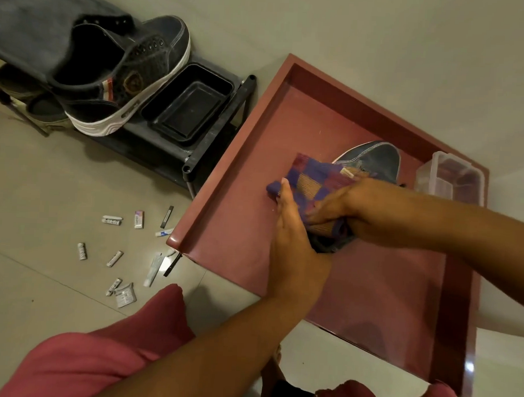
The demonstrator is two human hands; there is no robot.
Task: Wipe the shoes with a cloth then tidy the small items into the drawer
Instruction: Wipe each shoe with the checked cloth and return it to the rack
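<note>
Lying on the reddish counter, a dark blue shoe has its toe pointing toward the wall, and most of its length is covered by a checked cloth in purple, maroon and tan. The person's left hand rests along the side of the cloth-covered shoe that faces the counter's floor-side edge, its fingers straight and laid flat against the fabric, the thumb not clearly seen. The right hand comes in from the other side and presses down on the cloth over the shoe's heel end, its fingers curled into the fabric and gripping it.

At the counter's far corner, just beside the shoe's toe, stands a clear plastic box; what it holds is too blurred to tell.

Off the counter's far left edge is a dark shoe rack. A second dark shoe with a white sole sits tilted on its top shelf, and a black tray lies on that shelf between this shoe and the counter. More footwear shows dimly on a lower level of the rack.

On the floor, below the counter's near left edge, small items are scattered: several white batteries, a small white packet, a thin black stick, a small tube and a crumpled wrapper. Some lie close to the counter's corner, others well apart from it.

Pink clothing shows at the bottom of the view, nearest the person.
</note>
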